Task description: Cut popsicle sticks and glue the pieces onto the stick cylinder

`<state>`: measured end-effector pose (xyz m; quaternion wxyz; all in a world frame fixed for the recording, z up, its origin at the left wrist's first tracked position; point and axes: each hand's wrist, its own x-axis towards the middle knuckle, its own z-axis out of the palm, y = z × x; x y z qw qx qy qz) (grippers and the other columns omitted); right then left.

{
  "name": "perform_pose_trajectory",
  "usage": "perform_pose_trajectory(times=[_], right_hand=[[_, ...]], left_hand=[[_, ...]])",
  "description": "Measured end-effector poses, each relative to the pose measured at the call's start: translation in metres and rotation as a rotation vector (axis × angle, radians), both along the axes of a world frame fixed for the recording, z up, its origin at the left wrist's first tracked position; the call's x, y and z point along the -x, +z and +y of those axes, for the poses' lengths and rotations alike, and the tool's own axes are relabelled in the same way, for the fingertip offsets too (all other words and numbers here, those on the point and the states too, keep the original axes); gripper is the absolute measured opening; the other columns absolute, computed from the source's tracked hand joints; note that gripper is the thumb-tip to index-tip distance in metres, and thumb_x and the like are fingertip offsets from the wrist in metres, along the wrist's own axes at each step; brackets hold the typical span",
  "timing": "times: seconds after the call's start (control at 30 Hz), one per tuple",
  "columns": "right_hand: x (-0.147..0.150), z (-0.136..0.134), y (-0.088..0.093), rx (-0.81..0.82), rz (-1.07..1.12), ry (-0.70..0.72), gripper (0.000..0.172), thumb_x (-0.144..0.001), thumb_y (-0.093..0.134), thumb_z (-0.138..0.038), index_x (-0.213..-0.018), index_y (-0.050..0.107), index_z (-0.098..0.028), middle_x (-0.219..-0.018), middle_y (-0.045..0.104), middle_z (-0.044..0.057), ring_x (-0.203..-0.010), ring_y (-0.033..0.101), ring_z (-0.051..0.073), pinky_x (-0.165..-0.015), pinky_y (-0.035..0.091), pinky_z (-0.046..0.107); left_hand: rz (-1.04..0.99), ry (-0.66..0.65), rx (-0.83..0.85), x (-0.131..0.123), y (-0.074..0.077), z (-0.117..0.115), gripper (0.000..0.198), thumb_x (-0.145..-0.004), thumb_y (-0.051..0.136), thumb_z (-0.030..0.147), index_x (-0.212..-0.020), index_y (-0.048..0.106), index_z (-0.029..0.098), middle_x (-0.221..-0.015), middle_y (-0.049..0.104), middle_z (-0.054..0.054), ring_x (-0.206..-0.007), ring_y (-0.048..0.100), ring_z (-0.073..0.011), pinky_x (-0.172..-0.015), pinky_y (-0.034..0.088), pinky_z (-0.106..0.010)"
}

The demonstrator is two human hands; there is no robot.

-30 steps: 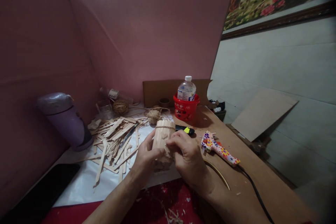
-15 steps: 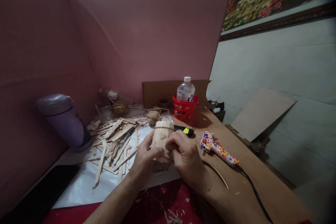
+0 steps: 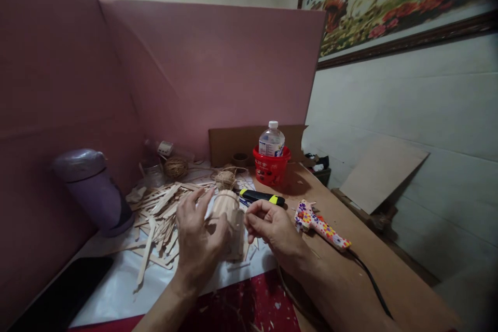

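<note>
Pink partition boards are backing a cluttered bench (image 3: 408, 290) in the head view. At lower centre, the craft-stick cylinder (image 3: 230, 212) is now standing lower on the white sheet (image 3: 116, 280), no longer clasped from both sides. The left hand (image 3: 198, 241) is steadying it alone, fingers splayed and released. The right hand (image 3: 274, 228) has come off, fingers clenching in a pinch; on what, I cannot tell. The cylinder's pale sticks are standing upright, side by side.

Our left hand (image 3: 198, 246), fingers spread, rests against a pale upright cylinder of wooden craft sticks (image 3: 233, 211); our right hand (image 3: 274, 231) pinches its fingertips just beside it, near a flower-patterned glue gun (image 3: 321, 224).
</note>
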<state>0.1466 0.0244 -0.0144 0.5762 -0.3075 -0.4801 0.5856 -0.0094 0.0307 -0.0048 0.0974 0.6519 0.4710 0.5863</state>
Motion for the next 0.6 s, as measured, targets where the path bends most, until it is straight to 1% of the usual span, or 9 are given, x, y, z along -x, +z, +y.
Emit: perform_pose_trajectory(times=[0.03,0.1,0.17,0.23,0.33,0.4,0.47,0.53,0.6], right_hand=[[0.001,-0.001,0.0,0.021,0.038,0.044,0.028,-0.069,0.075,-0.035,-0.073,0.054,-0.016,-0.06,0.056,-0.004,-0.051,0.05,0.008,-0.048,0.046,0.021],[0.001,-0.004,0.0,0.063,0.107,0.139,0.033,-0.066,0.077,-0.035,-0.075,0.052,-0.016,-0.062,0.058,-0.003,-0.05,0.052,0.008,-0.047,0.046,0.02],[0.002,-0.006,0.001,0.097,0.172,0.219,0.037,-0.065,0.079,-0.035,-0.076,0.049,-0.016,-0.063,0.059,-0.003,-0.051,0.053,0.008,-0.047,0.045,0.019],[0.001,-0.008,0.003,0.124,0.223,0.256,0.039,-0.064,0.08,-0.034,-0.078,0.048,-0.017,-0.064,0.059,-0.003,-0.053,0.054,0.008,-0.047,0.045,0.018],[0.003,-0.009,0.001,0.136,0.259,0.259,0.039,-0.065,0.08,-0.034,-0.079,0.048,-0.017,-0.064,0.058,-0.003,-0.054,0.054,0.008,-0.047,0.044,0.017],[0.006,-0.009,-0.002,0.12,0.26,0.253,0.04,-0.064,0.08,-0.036,-0.078,0.047,-0.017,-0.067,0.057,-0.004,-0.055,0.053,0.008,-0.048,0.044,0.018],[0.01,-0.008,-0.003,0.095,0.225,0.253,0.04,-0.065,0.079,-0.04,-0.076,0.046,-0.018,-0.067,0.056,-0.004,-0.054,0.053,0.008,-0.049,0.044,0.019],[0.01,-0.007,0.001,0.073,0.131,0.234,0.038,-0.071,0.073,-0.044,-0.075,0.046,-0.018,-0.063,0.055,-0.004,-0.052,0.051,0.009,-0.049,0.044,0.021],[0.003,-0.008,0.012,0.048,-0.05,0.162,0.032,-0.077,0.065,-0.045,-0.075,0.048,-0.018,-0.061,0.054,-0.003,-0.048,0.049,0.009,-0.048,0.044,0.023]], left_hand=[[0.034,-0.077,-0.031,-0.001,0.001,-0.003,0.038,-0.07,0.066,0.018,-0.108,0.067,0.026,-0.116,0.056,-0.008,-0.115,0.043,-0.029,-0.102,0.027,-0.043],[0.009,-0.317,0.015,-0.004,0.003,-0.007,0.027,-0.077,0.061,0.019,-0.1,0.071,0.028,-0.107,0.059,-0.008,-0.107,0.049,-0.0257,-0.096,0.035,-0.039],[-0.11,-0.526,0.159,-0.007,0.004,-0.009,0.019,-0.08,0.059,0.022,-0.091,0.075,0.026,-0.097,0.06,-0.008,-0.097,0.054,-0.0235,-0.087,0.042,-0.036],[-0.27,-0.635,0.306,-0.009,0.003,-0.01,0.015,-0.079,0.062,0.024,-0.082,0.076,0.024,-0.092,0.059,-0.008,-0.09,0.057,-0.0217,-0.079,0.046,-0.033],[-0.468,-0.7,0.439,-0.011,0.002,-0.011,0.008,-0.073,0.068,0.023,-0.075,0.076,0.021,-0.093,0.058,-0.006,-0.081,0.059,-0.0183,-0.069,0.048,-0.028],[-0.546,-0.748,0.476,-0.012,0.003,-0.011,0.005,-0.072,0.07,0.022,-0.073,0.075,0.021,-0.094,0.058,-0.005,-0.075,0.059,-0.0156,-0.064,0.049,-0.026],[-0.575,-0.778,0.475,-0.011,0.004,-0.012,0.003,-0.071,0.071,0.021,-0.07,0.074,0.02,-0.092,0.058,-0.004,-0.074,0.058,-0.0144,-0.063,0.048,-0.025],[-0.574,-0.77,0.445,-0.011,0.005,-0.012,0.005,-0.071,0.071,0.02,-0.067,0.071,0.017,-0.089,0.059,-0.004,-0.076,0.058,-0.0143,-0.066,0.048,-0.023],[-0.57,-0.731,0.437,-0.01,0.005,-0.011,0.007,-0.073,0.069,0.021,-0.068,0.069,0.016,-0.081,0.062,-0.003,-0.072,0.057,-0.0124,-0.065,0.046,-0.021]])
